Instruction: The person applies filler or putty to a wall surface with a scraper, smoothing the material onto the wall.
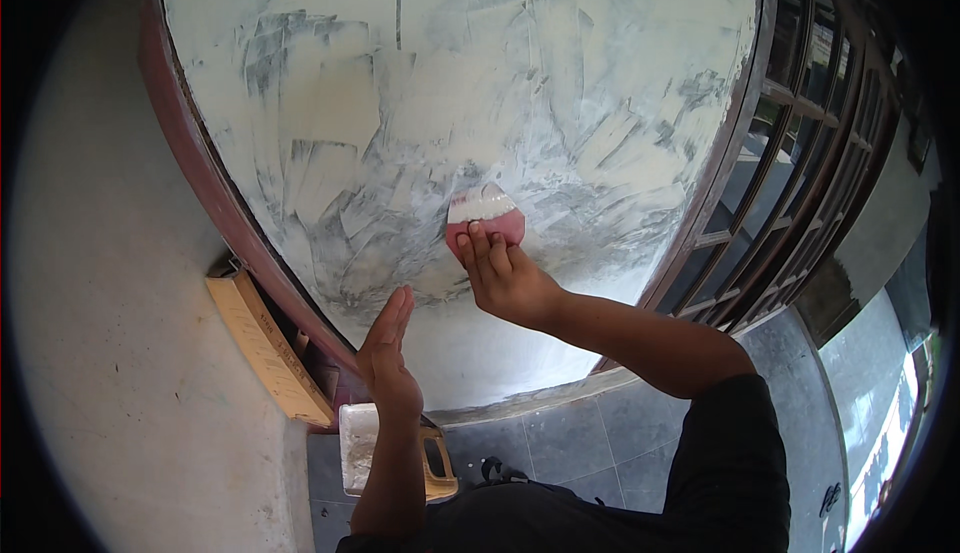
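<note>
My right hand (512,285) grips a pink, flat putty scraper (508,224) against the wall panel (320,93). Whitish filler coats the scraper's upper part. Cream and grey smears cover the wall around it, in patchy strokes. My left hand (390,351) is raised to the left and lower, its fingers stretched out and holding nothing. It is apart from the scraper, and part of its palm is turned away from view.
Below my left forearm is a white tray (352,423) with residue, beside a tan plastic stool (437,480). A long cardboard box (268,351) leans at the left wall. Framed window panes (775,173) border the right. Grey tiles (575,443) cover the floor.
</note>
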Available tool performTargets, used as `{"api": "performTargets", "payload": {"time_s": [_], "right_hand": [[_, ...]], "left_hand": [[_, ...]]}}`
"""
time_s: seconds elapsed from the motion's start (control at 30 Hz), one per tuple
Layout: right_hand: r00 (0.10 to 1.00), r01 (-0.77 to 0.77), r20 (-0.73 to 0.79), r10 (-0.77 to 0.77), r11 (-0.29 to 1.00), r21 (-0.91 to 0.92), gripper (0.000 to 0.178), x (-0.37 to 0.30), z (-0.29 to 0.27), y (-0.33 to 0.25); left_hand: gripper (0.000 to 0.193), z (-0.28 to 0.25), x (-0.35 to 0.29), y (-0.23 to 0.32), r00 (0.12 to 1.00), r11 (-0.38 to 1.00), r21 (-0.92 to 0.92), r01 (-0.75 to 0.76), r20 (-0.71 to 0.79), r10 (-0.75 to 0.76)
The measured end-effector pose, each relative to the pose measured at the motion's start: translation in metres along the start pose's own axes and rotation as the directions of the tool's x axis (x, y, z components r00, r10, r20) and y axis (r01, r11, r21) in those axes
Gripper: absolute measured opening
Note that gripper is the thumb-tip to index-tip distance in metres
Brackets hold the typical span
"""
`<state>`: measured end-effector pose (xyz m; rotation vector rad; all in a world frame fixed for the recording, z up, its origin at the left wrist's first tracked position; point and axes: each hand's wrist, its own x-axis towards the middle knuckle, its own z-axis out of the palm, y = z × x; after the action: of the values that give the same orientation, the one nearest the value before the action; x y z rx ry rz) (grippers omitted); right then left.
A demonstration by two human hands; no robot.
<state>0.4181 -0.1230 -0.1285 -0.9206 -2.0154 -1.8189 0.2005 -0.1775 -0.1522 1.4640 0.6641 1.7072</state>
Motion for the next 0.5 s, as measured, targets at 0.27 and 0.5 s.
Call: {"api": "performTargets", "payload": {"time_s": [0.27, 0.5], "right_hand": [[0.769, -0.619, 0.357, 0.530, 0.477, 0.624, 0.033, -0.006, -0.085, -0.013], [0.124, -0.145, 0.962, 0.242, -0.955, 0.258, 0.029, -0.045, -0.098, -0.048]], "left_hand": [[0.054, -0.017, -0.012, -0.011, 0.988, 0.995, 0.027, 0.092, -0.124, -0.088], [0.053, -0.027, -0.033, -0.027, 0.953, 0.963, 0.069, 0.260, -0.181, -0.244]]}}
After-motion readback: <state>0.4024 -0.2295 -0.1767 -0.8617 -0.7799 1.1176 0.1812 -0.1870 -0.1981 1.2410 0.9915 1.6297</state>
